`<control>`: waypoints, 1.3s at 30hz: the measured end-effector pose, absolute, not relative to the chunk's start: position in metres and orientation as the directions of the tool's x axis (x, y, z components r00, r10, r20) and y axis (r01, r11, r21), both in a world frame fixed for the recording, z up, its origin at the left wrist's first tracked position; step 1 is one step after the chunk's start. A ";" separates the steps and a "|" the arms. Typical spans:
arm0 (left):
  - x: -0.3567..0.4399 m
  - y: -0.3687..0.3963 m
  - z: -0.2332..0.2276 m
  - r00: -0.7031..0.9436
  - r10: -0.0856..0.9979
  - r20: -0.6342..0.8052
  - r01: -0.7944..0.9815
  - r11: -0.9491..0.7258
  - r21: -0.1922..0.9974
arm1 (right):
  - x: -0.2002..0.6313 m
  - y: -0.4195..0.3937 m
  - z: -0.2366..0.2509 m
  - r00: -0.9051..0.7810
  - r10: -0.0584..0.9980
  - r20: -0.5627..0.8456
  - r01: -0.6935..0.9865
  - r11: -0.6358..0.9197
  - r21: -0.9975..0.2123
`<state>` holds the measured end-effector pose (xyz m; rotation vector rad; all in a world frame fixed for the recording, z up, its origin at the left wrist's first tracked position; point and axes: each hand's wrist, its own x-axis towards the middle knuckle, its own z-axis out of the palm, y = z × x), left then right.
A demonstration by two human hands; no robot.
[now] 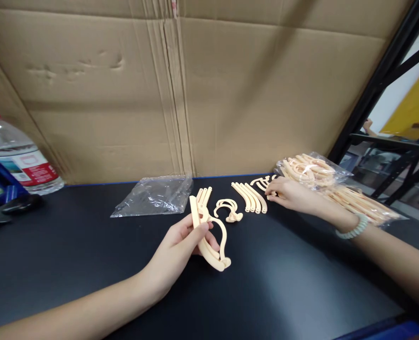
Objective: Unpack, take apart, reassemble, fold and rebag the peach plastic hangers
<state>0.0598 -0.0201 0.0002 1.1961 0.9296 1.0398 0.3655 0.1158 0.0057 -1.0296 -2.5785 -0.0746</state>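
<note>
My left hand (183, 240) is closed around a folded cream plastic clothes hanger (209, 257), whose curved hook sticks out to the right. Behind it lie a few straight cream arms (205, 194) and some loose hooks (227, 208). Farther right, several curved hanger arms (252, 197) are lined up side by side. My right hand (290, 193) reaches to the back right, fingers bent together over small curved cream pieces (261, 183). What its fingertips pinch is mostly hidden.
A crumpled clear plastic bag (153, 196) lies at the back. Bags of cream hooks (310, 169) and arms (361, 203) sit right, beside a black metal frame (372, 89). Left stands a large bottle (21, 156). A cardboard wall (248, 94) closes off the back.
</note>
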 end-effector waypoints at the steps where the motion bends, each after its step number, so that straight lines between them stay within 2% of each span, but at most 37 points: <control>1: 0.060 -0.020 0.000 0.272 0.962 -0.022 -0.119 0.056 0.991 | 0.363 0.116 0.004 -0.655 0.658 0.371 0.684 0.725 -0.079; 5: 0.061 -0.019 0.001 0.259 0.966 -0.013 -0.031 0.022 0.999 | 0.337 0.091 0.004 -0.623 0.596 0.507 0.633 0.765 -0.122; 8: 0.062 -0.020 0.001 0.234 0.972 0.006 0.025 -0.012 1.000 | 0.306 0.053 0.006 -0.649 0.431 0.627 0.466 0.877 -0.121; 9: 0.062 -0.020 0.001 0.235 0.972 0.015 0.028 -0.022 0.999 | 0.298 0.041 0.006 -0.696 0.361 0.621 0.391 0.916 -0.094; 12: 0.063 -0.020 0.001 0.274 0.960 0.055 0.022 -0.063 0.998 | 0.281 0.013 0.005 -0.850 0.207 0.485 0.242 0.970 0.011; 14: 0.062 -0.021 0.001 0.272 0.957 0.101 0.051 -0.119 0.992 | 0.278 0.007 0.003 -0.888 0.188 0.420 0.216 0.976 0.021; 16: 0.061 -0.021 0.002 0.222 0.963 0.151 0.112 -0.179 0.978 | 0.278 0.006 0.002 -0.879 0.232 0.416 0.229 0.972 -0.056; 20: 0.058 -0.023 0.002 0.136 0.973 0.187 0.213 -0.213 0.954 | 0.280 0.006 0.005 -0.765 0.425 0.483 0.230 0.882 -0.411; 23: 0.057 -0.023 0.002 0.156 0.971 0.179 0.219 -0.211 0.953 | 0.279 0.004 0.009 -0.727 0.559 0.399 0.158 0.701 -0.696; 26: 0.058 -0.023 0.001 0.164 0.969 0.185 0.227 -0.220 0.949 | 0.278 0.005 0.009 -0.782 0.562 0.272 0.026 0.464 -0.885; 29: 0.059 -0.023 0.002 0.160 0.972 0.175 0.256 -0.212 0.943 | 0.278 0.010 0.007 -0.779 0.589 0.217 -0.028 0.314 -0.949; 34: 0.060 -0.024 0.002 0.185 0.965 0.186 0.286 -0.234 0.929 | 0.280 0.014 0.009 -0.761 0.634 0.139 -0.063 0.140 -0.988; 39: 0.060 -0.024 0.001 0.171 0.972 0.163 0.272 -0.206 0.940 | 0.279 0.015 0.010 -0.644 0.754 0.131 -0.077 0.106 -0.991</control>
